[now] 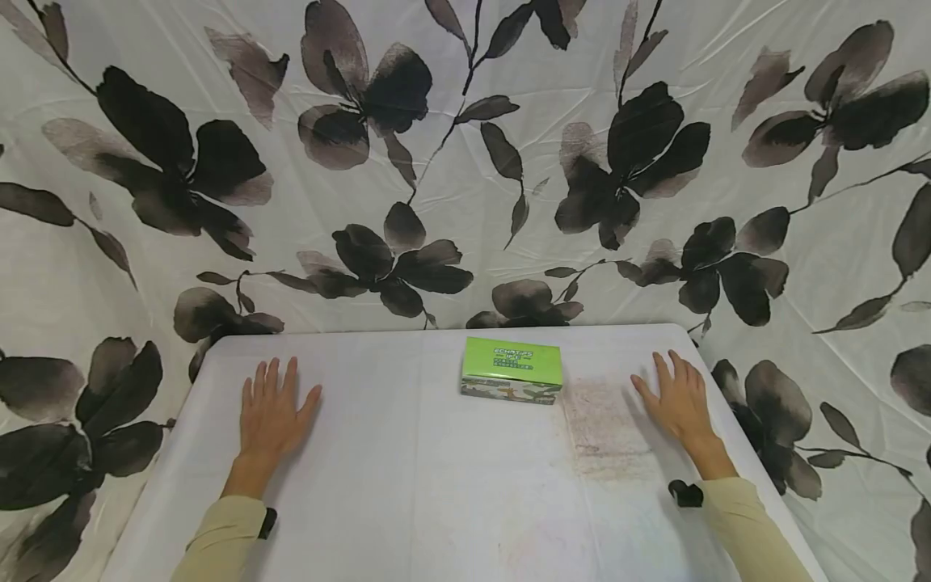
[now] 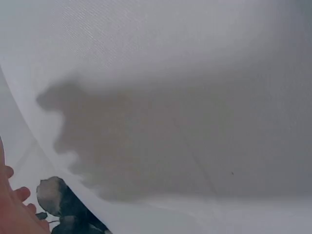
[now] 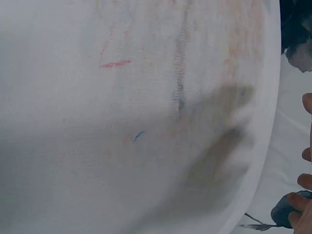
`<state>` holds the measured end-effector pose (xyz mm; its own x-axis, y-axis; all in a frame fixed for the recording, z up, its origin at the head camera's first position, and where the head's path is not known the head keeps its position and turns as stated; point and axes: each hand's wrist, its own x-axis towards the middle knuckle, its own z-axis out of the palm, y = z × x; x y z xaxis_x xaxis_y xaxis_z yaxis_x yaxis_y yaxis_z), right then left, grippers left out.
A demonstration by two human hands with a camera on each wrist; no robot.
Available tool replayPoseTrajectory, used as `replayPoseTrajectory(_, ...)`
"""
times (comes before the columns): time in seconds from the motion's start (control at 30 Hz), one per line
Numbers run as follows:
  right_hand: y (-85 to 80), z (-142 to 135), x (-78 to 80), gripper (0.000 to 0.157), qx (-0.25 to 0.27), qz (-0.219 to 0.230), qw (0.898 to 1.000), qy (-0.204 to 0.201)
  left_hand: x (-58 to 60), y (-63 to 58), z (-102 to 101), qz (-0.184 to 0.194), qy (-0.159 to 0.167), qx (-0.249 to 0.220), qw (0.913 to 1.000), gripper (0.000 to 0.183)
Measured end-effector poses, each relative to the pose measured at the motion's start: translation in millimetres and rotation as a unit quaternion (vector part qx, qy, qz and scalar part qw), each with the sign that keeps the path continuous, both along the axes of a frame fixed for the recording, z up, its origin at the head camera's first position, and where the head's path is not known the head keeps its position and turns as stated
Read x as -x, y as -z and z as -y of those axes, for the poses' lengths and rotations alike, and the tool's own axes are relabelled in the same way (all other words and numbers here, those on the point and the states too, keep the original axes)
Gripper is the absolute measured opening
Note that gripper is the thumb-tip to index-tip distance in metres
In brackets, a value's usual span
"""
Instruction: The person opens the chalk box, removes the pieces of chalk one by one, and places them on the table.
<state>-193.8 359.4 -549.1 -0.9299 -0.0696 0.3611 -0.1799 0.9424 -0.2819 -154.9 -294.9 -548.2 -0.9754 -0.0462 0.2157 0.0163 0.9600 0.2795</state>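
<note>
A green box (image 1: 512,361) with printed lettering on its lid and a patterned side sits near the far edge of the white table, right of the middle. Over the left part of the table, my left hand (image 1: 272,412) is spread with straight fingers and holds nothing. My right hand (image 1: 680,400) is likewise spread, near the right edge, and is the nearer of the two to the box. In the left wrist view part of the left hand (image 2: 22,209) shows at the lower left corner; fingers of the right hand (image 3: 303,195) show at the right border in the right wrist view.
The white table (image 1: 364,477) carries a brownish smudged patch (image 1: 607,428) right of the box. Red and blue marks (image 3: 116,64) show on its surface in the right wrist view. A flower-patterned cloth (image 1: 451,162) hangs behind and around the table. Dark wrist devices (image 1: 686,494) sit at both sleeves.
</note>
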Motion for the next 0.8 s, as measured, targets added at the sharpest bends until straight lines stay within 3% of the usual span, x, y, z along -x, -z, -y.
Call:
replayPoseTrajectory(0.37, -7.3, 17.9, 6.8, 0.039, 0.037, -0.091, 0.995, -0.013, 9.1, -10.4, -23.6, -0.041, -0.015, -0.035, 0.9985, 0.059)
replayPoseTrajectory(0.8, -10.6, 43.7, 12.9, 0.03, 0.063, -0.124, 0.99, -0.035, 14.7, -14.3, -52.1, -0.006, -0.024, -0.085, 0.996, 0.062)
